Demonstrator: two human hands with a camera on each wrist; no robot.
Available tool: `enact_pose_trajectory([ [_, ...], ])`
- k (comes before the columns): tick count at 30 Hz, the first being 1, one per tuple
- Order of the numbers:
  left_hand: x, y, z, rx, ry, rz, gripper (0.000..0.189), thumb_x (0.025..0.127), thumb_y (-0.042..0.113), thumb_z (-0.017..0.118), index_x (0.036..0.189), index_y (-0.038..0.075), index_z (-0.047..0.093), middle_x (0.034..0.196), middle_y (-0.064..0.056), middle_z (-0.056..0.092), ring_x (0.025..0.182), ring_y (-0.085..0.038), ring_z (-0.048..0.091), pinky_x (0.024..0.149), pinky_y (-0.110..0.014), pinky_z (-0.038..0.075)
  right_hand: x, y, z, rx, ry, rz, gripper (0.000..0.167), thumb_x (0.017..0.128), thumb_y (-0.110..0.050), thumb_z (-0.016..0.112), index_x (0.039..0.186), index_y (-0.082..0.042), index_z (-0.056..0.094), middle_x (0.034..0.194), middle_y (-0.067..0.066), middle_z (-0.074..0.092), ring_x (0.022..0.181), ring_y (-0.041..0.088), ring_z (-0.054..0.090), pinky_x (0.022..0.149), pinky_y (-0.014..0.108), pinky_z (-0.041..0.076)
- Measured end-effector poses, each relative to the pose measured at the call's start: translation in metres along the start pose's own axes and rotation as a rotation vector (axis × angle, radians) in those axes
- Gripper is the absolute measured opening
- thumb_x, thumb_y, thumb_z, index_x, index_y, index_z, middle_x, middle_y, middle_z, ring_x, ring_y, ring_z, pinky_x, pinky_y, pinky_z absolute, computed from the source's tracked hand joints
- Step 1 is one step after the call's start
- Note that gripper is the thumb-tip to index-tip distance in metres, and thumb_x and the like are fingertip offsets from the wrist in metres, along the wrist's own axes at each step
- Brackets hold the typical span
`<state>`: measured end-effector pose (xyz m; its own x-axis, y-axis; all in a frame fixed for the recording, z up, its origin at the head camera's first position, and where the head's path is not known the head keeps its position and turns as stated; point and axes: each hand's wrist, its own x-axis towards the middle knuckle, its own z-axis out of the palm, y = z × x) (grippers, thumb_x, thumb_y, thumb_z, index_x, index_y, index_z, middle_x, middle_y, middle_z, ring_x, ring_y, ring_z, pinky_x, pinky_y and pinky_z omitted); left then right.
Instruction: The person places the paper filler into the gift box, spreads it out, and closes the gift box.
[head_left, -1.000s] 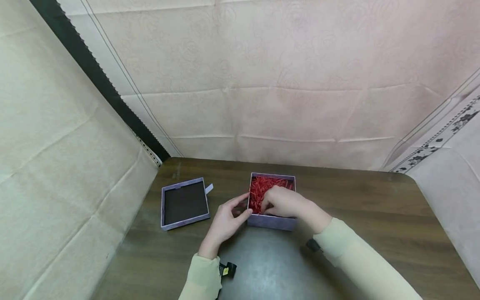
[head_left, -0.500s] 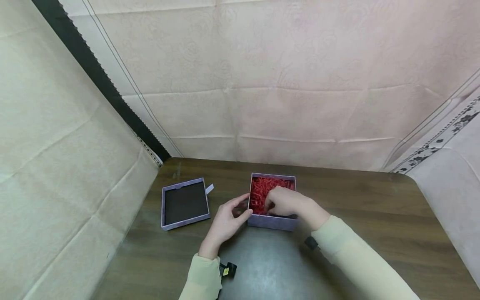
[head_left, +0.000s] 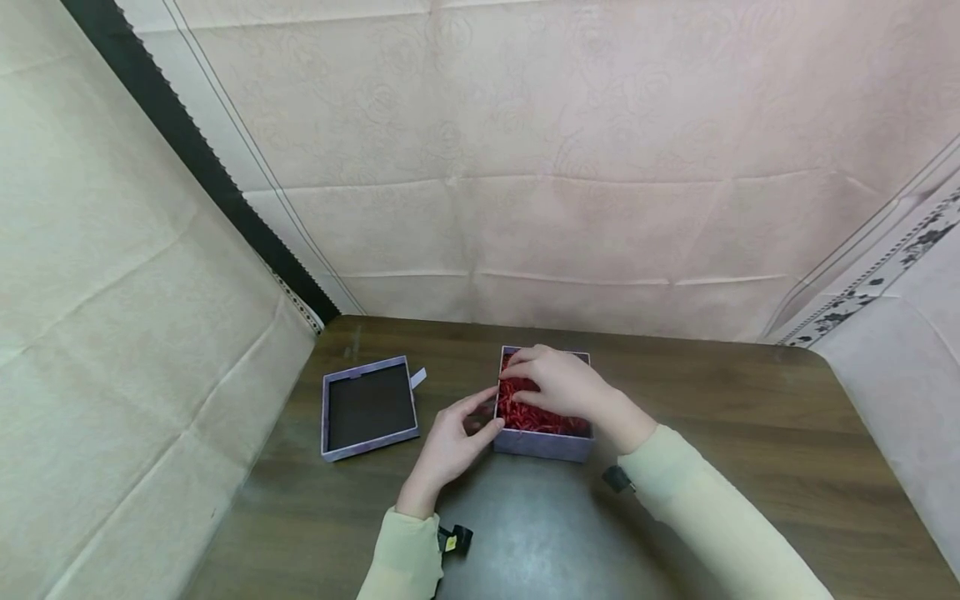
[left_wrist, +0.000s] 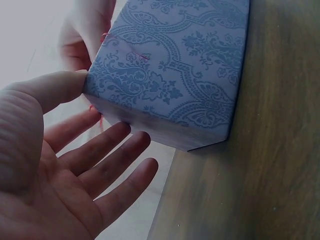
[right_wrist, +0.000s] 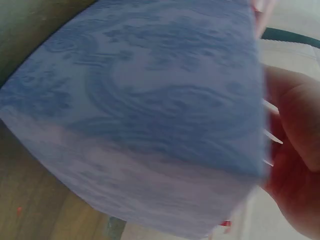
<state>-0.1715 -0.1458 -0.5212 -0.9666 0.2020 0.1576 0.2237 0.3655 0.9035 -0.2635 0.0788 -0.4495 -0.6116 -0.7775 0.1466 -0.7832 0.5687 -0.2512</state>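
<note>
A lidless purple box (head_left: 543,447) with a blue floral pattern (left_wrist: 160,70) stands on the table, filled with red shredded paper (head_left: 536,417). At its near left corner is my left hand (head_left: 452,440), thumb on the corner and relaxed, spread fingers (left_wrist: 115,172) along the left side. My right hand (head_left: 562,383) is over the box opening, its fingers and thumb spread on the red shreds toward the far left part. In the right wrist view the box wall (right_wrist: 150,100) partly hides that blurred hand (right_wrist: 295,135).
To the left lies a shallow purple tray-like lid (head_left: 371,402), dark inside, with a pale tab (head_left: 418,378) on its right side. Pale cloth (head_left: 525,225) hangs behind the brown wooden table (head_left: 712,400) and at both sides. A few red strands (left_wrist: 103,37) hang over the box edge.
My right hand has moved from the near part of the box up and toward its far left, and its curled fingers have spread. The left hand, box and lid stay put.
</note>
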Motion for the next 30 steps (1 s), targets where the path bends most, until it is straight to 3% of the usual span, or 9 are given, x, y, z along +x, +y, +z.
enact_pose_trajectory([
  [6, -0.001, 0.001, -0.001, 0.009, 0.011, -0.004, 0.051, 0.102, 0.022, 0.076, 0.15, 0.01, 0.063, 0.143, -0.009, 0.068, 0.121, -0.026, 0.069, 0.099, -0.052, 0.058, 0.002, -0.001, 0.008, -0.063, -0.071, 0.014, 0.021, 0.098, -0.02, 0.082, 0.115, -0.009, 0.083, 0.115, 0.008, 0.079, 0.109, 0.024, 0.074, 0.099, 0.044, 0.059],
  [10, -0.001, 0.001, -0.001, 0.014, 0.01, -0.009, 0.052, 0.102, 0.021, 0.076, 0.15, 0.008, 0.063, 0.142, -0.01, 0.068, 0.121, -0.026, 0.069, 0.099, -0.051, 0.058, 0.002, -0.001, 0.012, -0.07, -0.163, 0.063, 0.014, 0.099, -0.02, 0.08, 0.107, -0.01, 0.084, 0.106, 0.005, 0.08, 0.102, 0.022, 0.075, 0.095, 0.044, 0.06],
  [15, -0.001, 0.0, 0.0, 0.015, -0.002, -0.007, 0.052, 0.103, 0.022, 0.076, 0.151, 0.008, 0.062, 0.144, -0.01, 0.067, 0.122, -0.026, 0.069, 0.1, -0.05, 0.058, 0.002, -0.002, 0.011, -0.052, -0.202, 0.107, 0.014, 0.1, -0.023, 0.079, 0.107, -0.012, 0.084, 0.104, 0.002, 0.08, 0.1, 0.021, 0.075, 0.094, 0.044, 0.06],
  [20, -0.001, -0.001, 0.0, 0.013, 0.002, -0.001, 0.052, 0.103, 0.024, 0.076, 0.151, 0.01, 0.062, 0.143, -0.009, 0.068, 0.122, -0.025, 0.069, 0.099, -0.05, 0.058, 0.001, 0.002, 0.003, -0.008, -0.185, 0.089, 0.019, 0.1, -0.024, 0.078, 0.114, -0.012, 0.084, 0.11, 0.003, 0.08, 0.105, 0.021, 0.075, 0.097, 0.043, 0.059],
  [30, -0.001, -0.001, 0.0, 0.012, 0.001, 0.009, 0.05, 0.104, 0.025, 0.074, 0.151, 0.011, 0.062, 0.143, -0.01, 0.068, 0.122, -0.028, 0.069, 0.1, -0.052, 0.058, -0.011, 0.011, -0.015, 0.054, -0.054, 0.038, 0.026, 0.102, -0.025, 0.076, 0.123, -0.01, 0.081, 0.123, 0.004, 0.078, 0.121, 0.024, 0.071, 0.107, 0.047, 0.054],
])
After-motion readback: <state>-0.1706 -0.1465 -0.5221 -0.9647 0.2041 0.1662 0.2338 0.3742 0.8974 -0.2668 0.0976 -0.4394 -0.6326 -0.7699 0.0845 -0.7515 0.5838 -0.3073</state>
